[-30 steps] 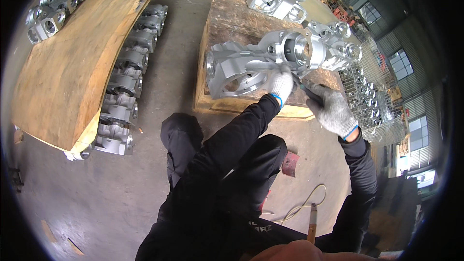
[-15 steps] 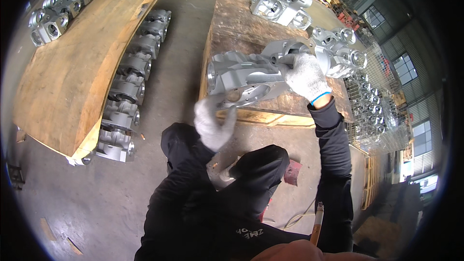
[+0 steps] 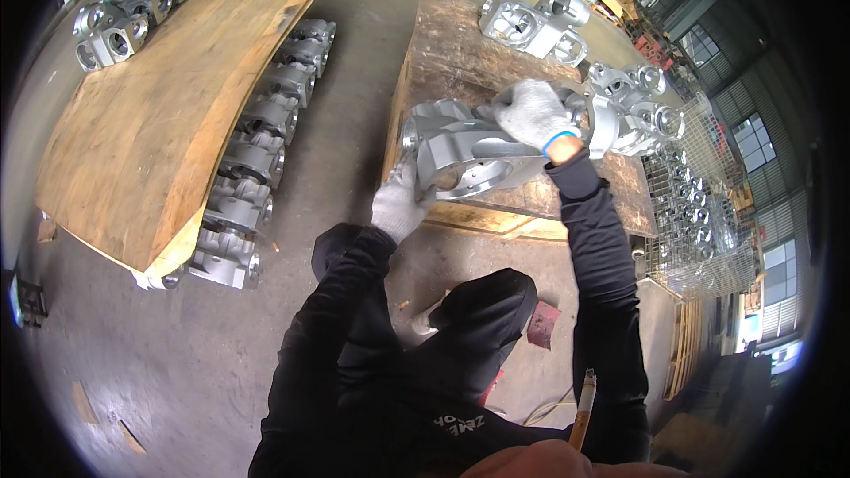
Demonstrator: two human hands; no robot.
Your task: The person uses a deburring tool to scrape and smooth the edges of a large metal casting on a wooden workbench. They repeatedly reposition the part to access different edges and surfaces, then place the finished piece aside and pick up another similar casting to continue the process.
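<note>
A large silver metal casting (image 3: 474,152) with round openings lies on a wooden-topped crate (image 3: 453,49) in front of me. My left hand (image 3: 400,204), in a grey-white work glove, is closed on the casting's near left corner, with its thumb at the lower edge. Gloved the same way, with a blue cuff edge, my right hand (image 3: 534,113) curls over the casting's upper side towards its right end. The fingertips of the right hand are partly hidden behind the metal.
More castings stand at the crate's far edge (image 3: 536,25) and right side (image 3: 633,106). To the left, a plywood sheet (image 3: 168,124) covers rows of castings (image 3: 252,158). A wire-mesh cage (image 3: 699,212) of metal parts stands at right. A red scrap (image 3: 543,326) lies on the floor.
The casting has turned, showing a different side. My left hand has moved from below onto its left corner, and my right hand has shifted left along the top. The view has shifted slightly.
</note>
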